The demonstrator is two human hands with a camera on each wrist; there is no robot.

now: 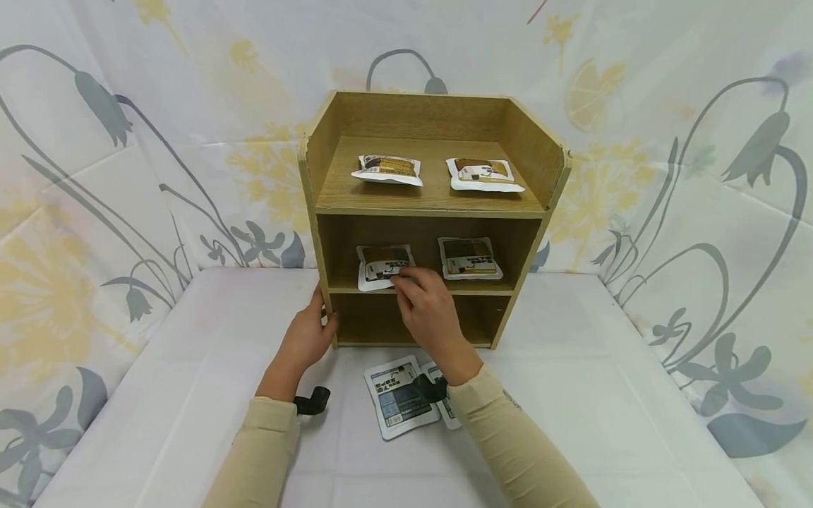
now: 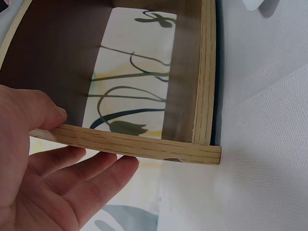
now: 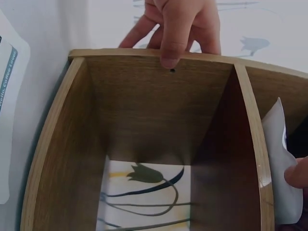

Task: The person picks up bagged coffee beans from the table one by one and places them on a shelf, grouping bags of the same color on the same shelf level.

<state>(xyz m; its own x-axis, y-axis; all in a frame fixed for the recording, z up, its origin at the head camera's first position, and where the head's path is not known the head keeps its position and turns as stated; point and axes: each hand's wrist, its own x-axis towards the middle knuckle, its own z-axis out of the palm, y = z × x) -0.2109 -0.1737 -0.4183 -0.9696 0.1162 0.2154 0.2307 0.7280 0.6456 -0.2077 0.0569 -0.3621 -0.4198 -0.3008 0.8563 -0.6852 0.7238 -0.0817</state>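
Note:
A small wooden shelf unit (image 1: 432, 212) stands at the back of the table. My left hand (image 1: 308, 337) grips its left side panel low down; the left wrist view shows the thumb inside the panel (image 2: 130, 147) and the other fingers outside. On the middle shelf, my right hand (image 1: 432, 310) pinches the near right edge of a white-edged pouch (image 1: 375, 274) with dark and yellow print. That pouch's near edge reaches the front of the shelf board (image 3: 252, 125). To its right lies a similar pouch (image 1: 470, 258).
Two more pouches rest on the top shelf, one left (image 1: 387, 169) and one right (image 1: 484, 174). In front of the unit, a flat white-and-blue packet (image 1: 396, 396) overlaps another packet (image 1: 452, 416) on the white tabletop (image 1: 603, 395). Flower-patterned cloth (image 1: 209, 176) hangs behind.

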